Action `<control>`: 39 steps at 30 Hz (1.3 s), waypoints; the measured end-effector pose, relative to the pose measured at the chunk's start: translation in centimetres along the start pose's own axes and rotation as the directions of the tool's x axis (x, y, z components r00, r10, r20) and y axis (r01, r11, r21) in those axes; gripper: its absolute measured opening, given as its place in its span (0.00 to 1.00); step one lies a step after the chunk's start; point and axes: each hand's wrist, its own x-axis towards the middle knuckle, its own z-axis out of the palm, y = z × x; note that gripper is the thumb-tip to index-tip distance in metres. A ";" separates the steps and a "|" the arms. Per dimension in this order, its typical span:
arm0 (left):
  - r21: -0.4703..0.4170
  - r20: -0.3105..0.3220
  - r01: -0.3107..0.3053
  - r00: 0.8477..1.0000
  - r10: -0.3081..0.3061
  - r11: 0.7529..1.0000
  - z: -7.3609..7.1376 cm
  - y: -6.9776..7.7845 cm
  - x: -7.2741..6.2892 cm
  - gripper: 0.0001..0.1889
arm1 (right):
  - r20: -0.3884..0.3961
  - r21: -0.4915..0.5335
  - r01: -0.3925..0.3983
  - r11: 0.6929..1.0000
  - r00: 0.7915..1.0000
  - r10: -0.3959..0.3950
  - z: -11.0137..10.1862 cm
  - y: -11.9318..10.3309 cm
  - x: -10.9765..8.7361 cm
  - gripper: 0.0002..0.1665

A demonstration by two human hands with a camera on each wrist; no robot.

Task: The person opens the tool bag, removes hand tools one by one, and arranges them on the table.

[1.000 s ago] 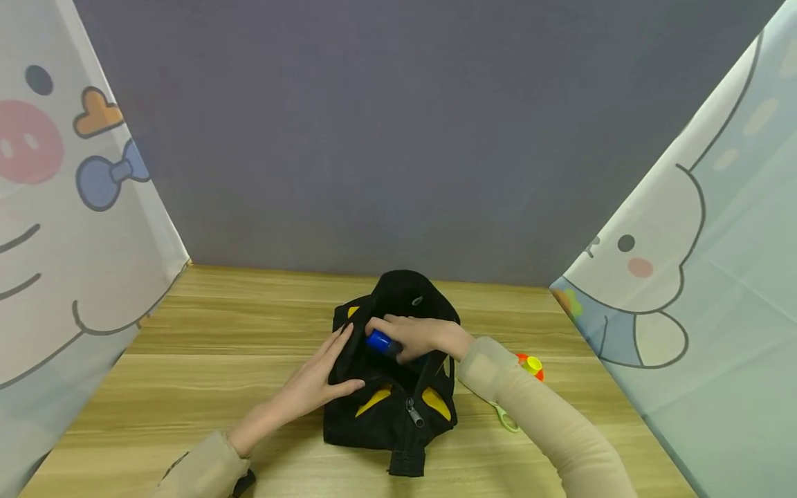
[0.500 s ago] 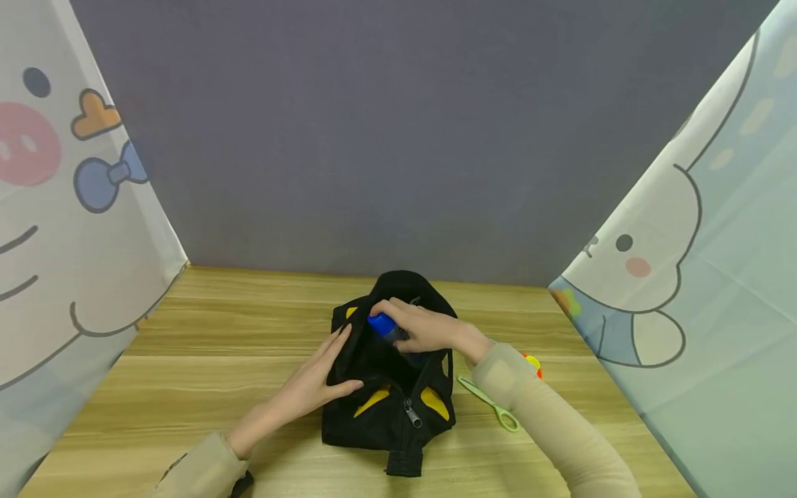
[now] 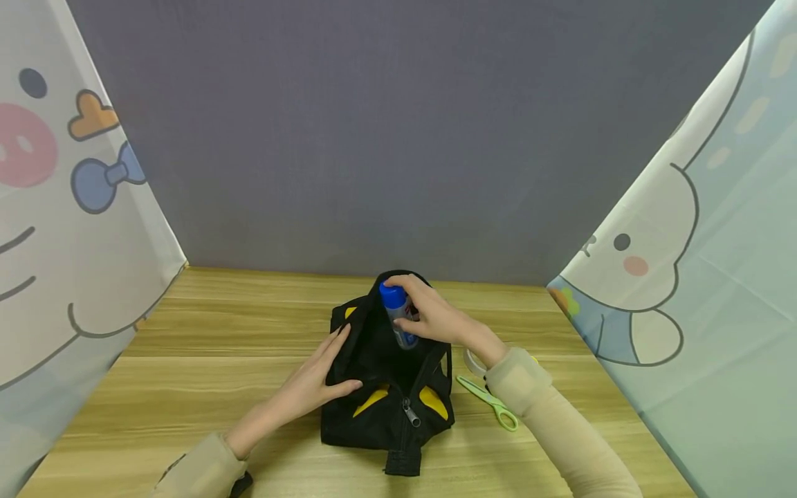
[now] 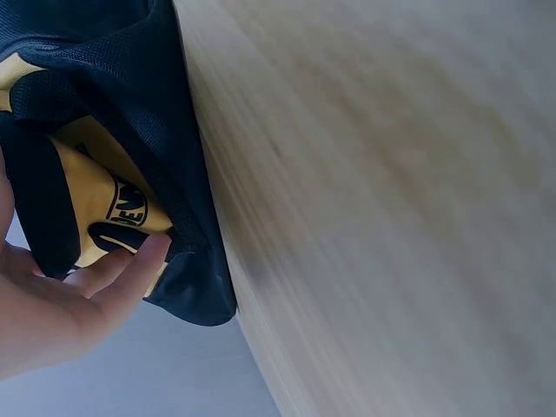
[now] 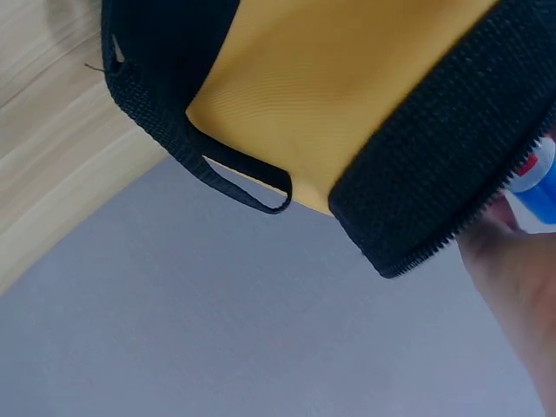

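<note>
A black and yellow zippered tool bag (image 3: 361, 425) stands on the table with its top spread wide. My left hand (image 3: 311, 387) holds the bag's left rim, thumb toward the front and fingers along the outer side. In the left wrist view its fingers (image 4: 130, 278) touch the yellow side of the bag. Over the bag's mouth, my right hand (image 3: 445, 319) grips a blue-capped bottle (image 3: 394, 297) with a greyish body, tilted slightly. The right wrist view shows only part of the bottle (image 5: 540, 187) beyond the bag's zippered edge.
Right of the bag lie light green scissors (image 3: 488, 398). A white ring (image 3: 474, 363), like a tape roll, is partly hidden behind my right wrist. A bit of something yellow (image 3: 534, 358) peeks past the sleeve. A grey wall (image 3: 373, 138) rises behind the wooden table (image 3: 249, 311).
My right hand has risen with the bottle from inside the bag to its mouth, tipping it more upright. The white ring and scissors now show. My left hand stays on the rim.
</note>
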 end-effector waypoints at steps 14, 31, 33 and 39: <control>0.006 -0.005 -0.008 1.000 0.008 1.000 0.1 -0.2 0.0 0.50 | -0.251 0.053 -0.072 0.996 0.964 0.083 -2.2 -1.3 -1.2 0.41; -0.020 0.026 0.023 0.999 -0.022 1.000 0.1 -0.2 0.0 0.51 | -0.434 0.018 -0.150 0.988 0.889 0.143 -5.9 -0.9 -4.0 0.43; -0.021 0.027 0.021 0.999 -0.021 1.000 0.1 -0.3 0.0 0.51 | -0.456 0.005 -0.161 0.987 0.878 0.146 -6.3 -0.6 -4.5 0.43; -0.019 0.019 0.020 1.000 -0.020 1.000 0.0 -0.4 0.0 0.51 | -0.500 -0.012 -0.222 0.975 0.846 0.187 -7.6 0.7 -6.7 0.45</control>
